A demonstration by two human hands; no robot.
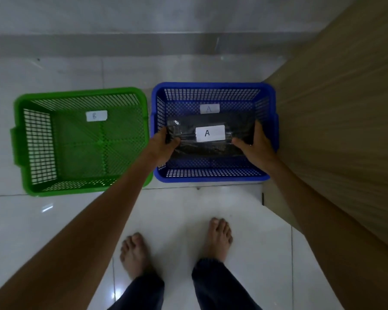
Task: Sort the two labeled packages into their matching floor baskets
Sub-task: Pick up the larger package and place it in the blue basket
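White tiled floor [211,204], wooden panel [345,108]

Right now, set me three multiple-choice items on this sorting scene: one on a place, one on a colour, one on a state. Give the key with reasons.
1. Where is the package labeled A?
A. Over the blue basket
B. Inside the green basket
C. On the floor by the feet

2. What colour is the basket labeled B?
A. Red
B. Green
C. Blue

3. How is the package held?
A. By the left hand alone
B. Let go, no hand on it
C. By both hands, one at each end

Key: 1 A, it sits within the rim of the blue basket, whose own tag reads A. 2 B, the B tag lies in the green basket. 3 C, the left hand grips one end and the right hand the other.
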